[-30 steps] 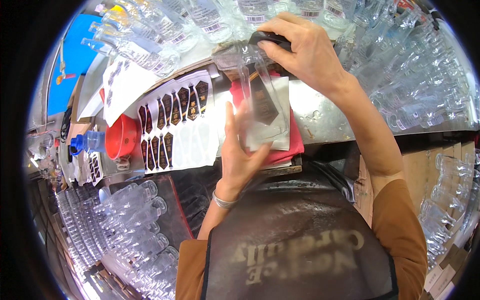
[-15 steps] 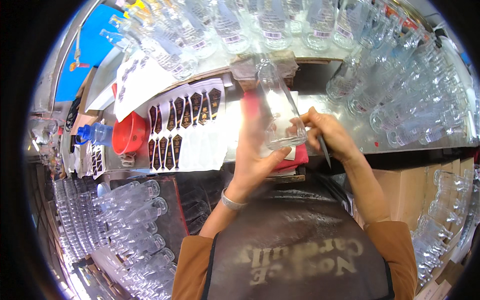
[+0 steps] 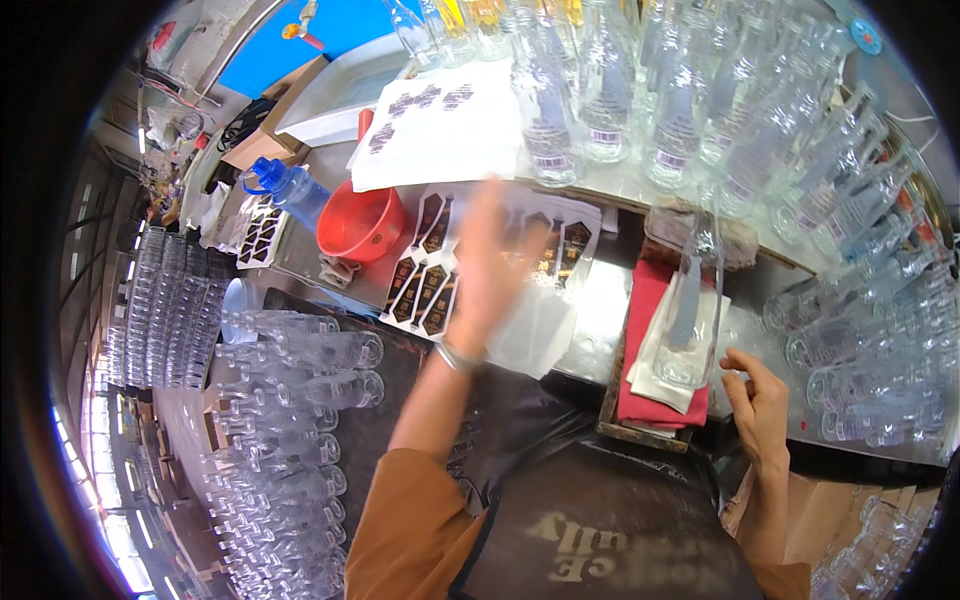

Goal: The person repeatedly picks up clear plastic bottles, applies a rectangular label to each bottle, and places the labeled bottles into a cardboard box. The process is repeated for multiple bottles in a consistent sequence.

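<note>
My left hand [image 3: 485, 275], smeared by motion, is over a sheet of dark tie-shaped decals [image 3: 430, 290]. Its fingers look stretched out and apart, with nothing visible in them. A clear glass bottle [image 3: 690, 310] lies on a folded white cloth [image 3: 648, 365] over a red cloth [image 3: 640, 300]. The bottle's neck rests by a grey cloth pad [image 3: 735, 240] on a wooden stand [image 3: 612, 400]. To the right of the bottle's base, apart from it, is my right hand [image 3: 757, 400] with curled fingers. Whatever they may hold is hidden.
Several clear bottles [image 3: 605, 100] stand along the raised shelf, and more [image 3: 870, 390] lie at the right. A red bowl [image 3: 360, 225] and a blue-capped bottle [image 3: 285, 185] are left of the decals. White paper [image 3: 450, 125] lies behind. Stacked glass bottles [image 3: 310, 390] fill the lower left.
My left hand has left the bottle and moved left over the decal sheet. The bottle now lies on the cloths. The dark flat tool seen in my right hand is out of sight.
</note>
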Available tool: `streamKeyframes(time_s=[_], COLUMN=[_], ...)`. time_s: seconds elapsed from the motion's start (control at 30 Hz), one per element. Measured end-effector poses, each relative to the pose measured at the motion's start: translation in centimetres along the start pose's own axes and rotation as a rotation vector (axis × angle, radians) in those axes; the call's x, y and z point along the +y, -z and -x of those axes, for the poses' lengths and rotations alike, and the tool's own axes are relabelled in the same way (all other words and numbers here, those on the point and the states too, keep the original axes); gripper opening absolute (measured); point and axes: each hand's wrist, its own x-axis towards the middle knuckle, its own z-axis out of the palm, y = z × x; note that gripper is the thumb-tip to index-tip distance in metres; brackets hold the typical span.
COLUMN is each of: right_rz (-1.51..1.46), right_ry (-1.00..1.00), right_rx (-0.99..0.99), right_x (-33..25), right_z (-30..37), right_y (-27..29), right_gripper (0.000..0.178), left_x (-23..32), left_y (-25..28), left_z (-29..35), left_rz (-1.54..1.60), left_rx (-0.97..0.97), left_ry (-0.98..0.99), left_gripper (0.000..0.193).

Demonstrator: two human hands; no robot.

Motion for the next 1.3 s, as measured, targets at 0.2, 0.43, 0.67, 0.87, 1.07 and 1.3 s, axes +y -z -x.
streamKeyframes(time_s=[0.2,0.43,0.67,0.87,1.07,1.3], right_rz=[0.049,0.089,0.054,-0.089,0.208,0.299], right_ry=[-0.067,-0.054,0.041,0.058,0.205,0.271], right_rx=[0.056,0.085,0.101,0.003,0.045,0.089], right_x=[2.6,2.9,2.6,1.8,-0.4,-0.2], right_z=[-0.1,-1.2,-0.8,1.4,0.9,1.0], right_y=[0.2,-0.4,0.0,-0.4,-3.2,-3.1], right_gripper=[0.029,0.029,0.030,0.061,0.074,0.067], left_x=[-19.3,-13.3,-13.7,-13.5,-0.5,15.0], left_y=[4.2,3.1,5.5,5.7,1.8,-1.8], left_z=[-11.4,-9.9,-5.7,-4.7,0.1,3.3], left_rz=[-0.660,-0.624,-0.495,-0.351,0.656,0.127], left_rx=[0.178,-0.181,-0.090,0.011,-0.126,-0.340], left_ry=[0.320,0.379,-0.062,0.040,0.566,-0.342], left_gripper=[0.080,0.080,0.060,0.025,0.030,0.065])
